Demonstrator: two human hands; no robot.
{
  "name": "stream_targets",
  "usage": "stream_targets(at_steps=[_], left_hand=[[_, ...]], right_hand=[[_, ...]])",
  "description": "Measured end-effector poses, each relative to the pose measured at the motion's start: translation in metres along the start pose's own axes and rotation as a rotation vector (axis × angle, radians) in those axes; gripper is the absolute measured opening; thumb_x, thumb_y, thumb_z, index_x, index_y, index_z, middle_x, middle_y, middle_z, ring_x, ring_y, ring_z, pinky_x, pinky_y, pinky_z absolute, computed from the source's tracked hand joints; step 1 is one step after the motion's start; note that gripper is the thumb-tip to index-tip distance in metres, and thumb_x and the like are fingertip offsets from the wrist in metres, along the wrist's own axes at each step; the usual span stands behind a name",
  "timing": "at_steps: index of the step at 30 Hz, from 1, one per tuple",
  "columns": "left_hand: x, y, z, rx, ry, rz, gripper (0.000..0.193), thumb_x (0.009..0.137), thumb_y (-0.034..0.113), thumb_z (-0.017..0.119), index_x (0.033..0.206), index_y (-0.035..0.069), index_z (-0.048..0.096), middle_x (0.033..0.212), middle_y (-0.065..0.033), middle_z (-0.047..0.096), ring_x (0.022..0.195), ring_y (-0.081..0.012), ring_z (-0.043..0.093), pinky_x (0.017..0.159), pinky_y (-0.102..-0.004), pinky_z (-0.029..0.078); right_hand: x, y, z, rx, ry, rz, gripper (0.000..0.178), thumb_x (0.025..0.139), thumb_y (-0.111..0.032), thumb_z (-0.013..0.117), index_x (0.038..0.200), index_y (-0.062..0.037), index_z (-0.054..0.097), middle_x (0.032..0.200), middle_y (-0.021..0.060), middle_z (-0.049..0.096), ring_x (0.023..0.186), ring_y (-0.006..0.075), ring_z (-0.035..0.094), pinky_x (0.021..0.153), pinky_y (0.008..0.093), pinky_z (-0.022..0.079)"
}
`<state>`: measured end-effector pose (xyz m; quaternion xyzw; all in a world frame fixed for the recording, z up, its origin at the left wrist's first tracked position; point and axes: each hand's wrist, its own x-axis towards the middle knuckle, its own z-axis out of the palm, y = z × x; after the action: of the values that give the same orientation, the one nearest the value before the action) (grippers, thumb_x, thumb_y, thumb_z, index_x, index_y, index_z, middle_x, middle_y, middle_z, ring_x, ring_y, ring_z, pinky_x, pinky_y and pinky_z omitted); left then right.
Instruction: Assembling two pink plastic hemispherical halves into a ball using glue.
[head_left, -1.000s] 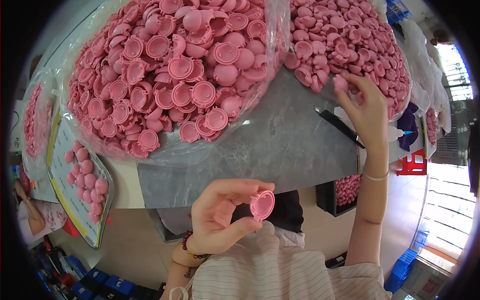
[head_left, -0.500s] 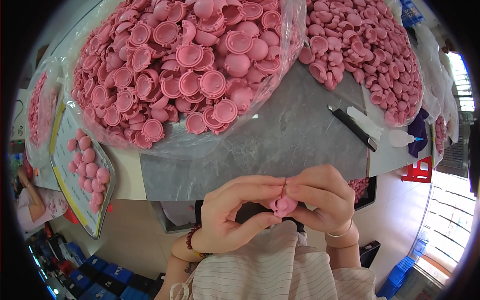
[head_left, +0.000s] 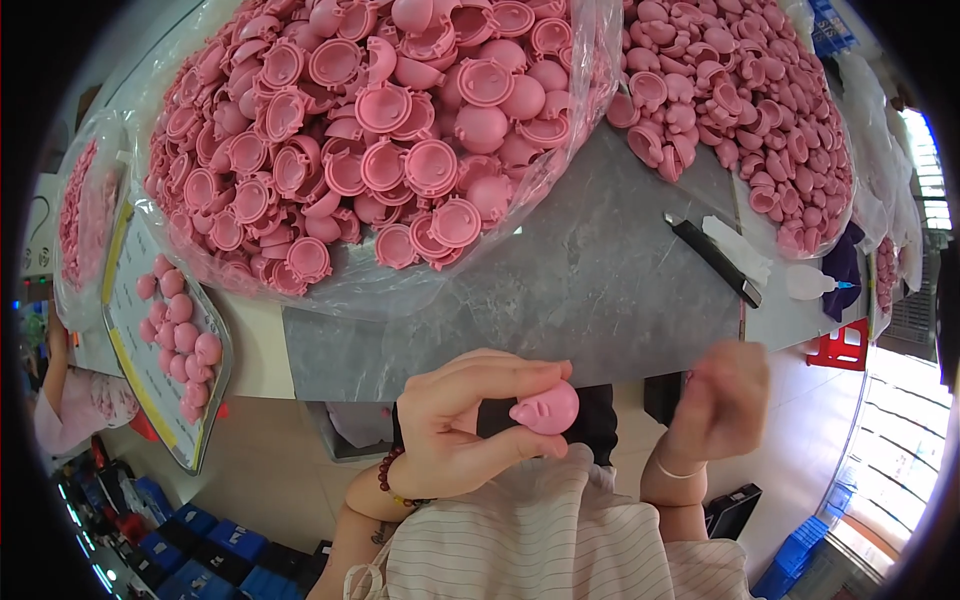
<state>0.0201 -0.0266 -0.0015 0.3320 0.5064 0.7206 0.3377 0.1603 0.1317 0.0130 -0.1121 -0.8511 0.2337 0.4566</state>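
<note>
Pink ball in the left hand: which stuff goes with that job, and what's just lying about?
Seems to belong:
- pink ball in the left hand
- larger pink half-shells
- smaller pink pieces, heaped on the right
- pink balls on the tray

Probably just lying about (nobody's touching them):
- black tool
- white bottle with blue tip
- red crate

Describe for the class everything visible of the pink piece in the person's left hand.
The pink piece is small and rounded, smooth, and looks like moulded plastic. Small raised bumps stand out on its picture-left side. Its outer surface faces the camera; whether it is closed all round is hidden. The thumb and fingers of the left hand grip it on the person's side of the grey tabletop's near edge, clear of the tabletop.
</note>
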Motion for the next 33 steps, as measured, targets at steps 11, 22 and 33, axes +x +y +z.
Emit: stream_targets(at_steps=[11,22,33], left_hand=[[0.001,-0.003,-0.006,0.043,0.029,0.131,0.047,0.048,0.011,0.080,0.088,-0.002,0.059,0.084,-0.0159,0.060,0.077,-0.0222,0.058,0.065,-0.0293,0.048],[0.003,0.000,-0.002,-0.504,0.055,-0.164,0.056,0.062,0.038,0.072,0.099,0.003,0.047,0.076,-0.0152,0.056,0.071,-0.0208,0.057,0.063,-0.0291,0.047],[-0.001,0.025,-0.056,0.109,-0.082,0.325,0.043,0.064,0.027,0.069,0.087,-0.005,0.054,0.079,-0.0188,0.058,0.073,-0.0244,0.056,0.062,-0.0294,0.045]], right_hand=[[0.000,0.126,-0.084,-0.574,0.507,0.554,0.047,0.073,-0.021,0.064,0.110,0.0025,0.046,0.102,0.0119,0.050,0.086,0.0174,0.049,0.075,0.0266,0.041],[0.015,0.075,-0.053,-0.186,0.384,0.602,0.034,0.080,-0.027,0.055,0.095,0.0034,0.053,0.087,0.0108,0.060,0.075,0.0139,0.056,0.063,0.0207,0.043],[0.005,0.005,0.024,0.388,-0.122,0.606,0.050,0.073,-0.040,0.060,0.092,0.0061,0.052,0.074,0.0126,0.059,0.069,0.0153,0.055,0.063,0.0233,0.041]])
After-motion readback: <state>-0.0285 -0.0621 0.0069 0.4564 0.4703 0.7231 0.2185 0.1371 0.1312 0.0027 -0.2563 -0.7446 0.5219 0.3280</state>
